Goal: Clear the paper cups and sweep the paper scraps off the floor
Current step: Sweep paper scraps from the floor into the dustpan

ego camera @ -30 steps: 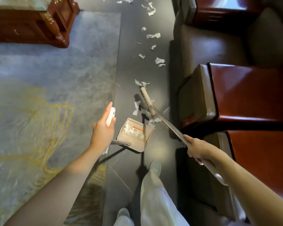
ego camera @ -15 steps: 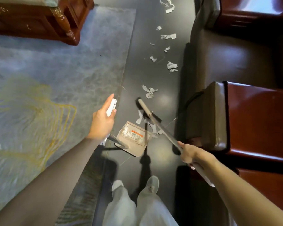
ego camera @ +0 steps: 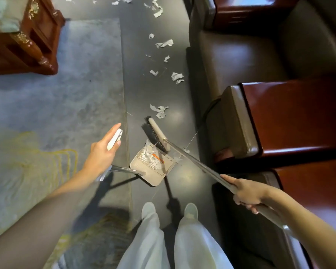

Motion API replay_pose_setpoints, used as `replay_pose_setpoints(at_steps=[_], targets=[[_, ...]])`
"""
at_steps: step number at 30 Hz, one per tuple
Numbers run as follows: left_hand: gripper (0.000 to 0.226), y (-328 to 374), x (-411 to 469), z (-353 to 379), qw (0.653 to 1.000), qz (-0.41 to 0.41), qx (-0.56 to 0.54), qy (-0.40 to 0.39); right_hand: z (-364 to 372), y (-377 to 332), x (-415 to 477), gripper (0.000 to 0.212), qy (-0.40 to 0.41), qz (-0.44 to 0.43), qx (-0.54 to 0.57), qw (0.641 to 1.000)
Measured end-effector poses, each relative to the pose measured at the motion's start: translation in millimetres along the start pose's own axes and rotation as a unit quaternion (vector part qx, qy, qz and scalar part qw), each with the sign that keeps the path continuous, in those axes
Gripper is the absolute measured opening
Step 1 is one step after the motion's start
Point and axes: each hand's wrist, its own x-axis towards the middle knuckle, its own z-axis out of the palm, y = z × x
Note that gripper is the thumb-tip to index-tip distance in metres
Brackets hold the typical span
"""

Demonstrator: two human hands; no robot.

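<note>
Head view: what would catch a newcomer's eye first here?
The broom in the right hand stands out, bristles at the mouth of the dustpan the left hand holds, just ahead of the feet. Beyond it, white paper scraps trail up the dark floor between the blue rug and the leather seats.

The dark glossy floor (ego camera: 140, 90) is carrying scattered torn white paper scraps (ego camera: 159, 111), a beige plastic dustpan (ego camera: 159, 171) and a blue-grey patterned rug (ego camera: 66, 98).

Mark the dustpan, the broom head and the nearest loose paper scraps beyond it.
dustpan (ego camera: 157, 177), head view, on the bare beige tray near its back wall.
broom head (ego camera: 158, 133), head view, on the pale back strip above the dark bristles.
paper scraps (ego camera: 160, 114), head view, on the cluster's lower piece.
</note>
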Motion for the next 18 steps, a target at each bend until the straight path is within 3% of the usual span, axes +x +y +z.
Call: replay_pose_setpoints(at_steps=[4, 10, 13, 18], targets=[[0.062, -13, 5, -29, 0.997, 0.039, 0.031, -0.066, 25, -13, -2, 0.092, 0.053, 0.022, 0.062, 0.996], [0.056, -24, 7, -37, 0.981, 0.1, 0.067, -0.151, 57, -29, 20, 0.088, 0.114, 0.086, 0.041, 0.989], [0.055, -29, 9, -31, 0.983, 0.099, 0.053, -0.143, 80, -36, 36, 0.091, 0.094, 0.091, 0.025, 0.991], [0.05, -25, 24, -21, 0.991, 0.075, 0.021, -0.107, 120, -71, 40, 0.089, 0.03, 0.067, 0.113, 0.991]])
